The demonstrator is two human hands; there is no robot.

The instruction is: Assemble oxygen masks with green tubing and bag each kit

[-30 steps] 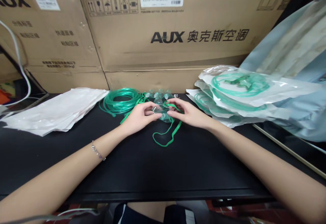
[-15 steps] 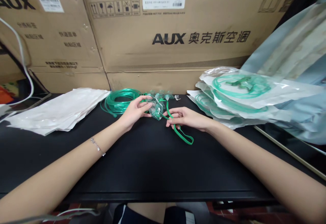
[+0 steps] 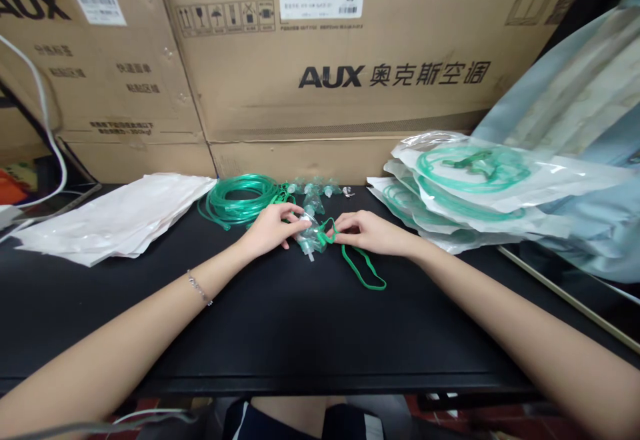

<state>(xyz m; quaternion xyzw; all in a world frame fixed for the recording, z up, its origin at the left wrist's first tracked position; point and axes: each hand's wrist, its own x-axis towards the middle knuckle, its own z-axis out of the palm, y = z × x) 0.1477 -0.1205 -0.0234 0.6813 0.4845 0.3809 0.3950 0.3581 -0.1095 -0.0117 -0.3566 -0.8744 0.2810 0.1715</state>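
Observation:
A clear plastic mask (image 3: pixel 311 235) with a green elastic strap (image 3: pixel 364 268) lies on the black table (image 3: pixel 280 320) between my hands. My left hand (image 3: pixel 273 227) pinches the mask's left side with its fingertips. My right hand (image 3: pixel 367 232) pinches the strap where it meets the mask. The strap's loop trails down to the right on the table. Behind my left hand sits a coil of green tubing (image 3: pixel 239 197), with several more clear masks (image 3: pixel 314 191) beside it.
A pile of empty white bags (image 3: pixel 113 217) lies at the left. Sealed bags holding green tubing (image 3: pixel 465 183) are stacked at the right, against a blue-grey sheet (image 3: pixel 575 113). Large cardboard boxes (image 3: pixel 350 60) wall off the back. A white cable (image 3: pixel 45 140) hangs at far left.
The mask has come down from a lifted position to the table between my hands. My right hand moved left to the strap's mask end; the loop shifted slightly right.

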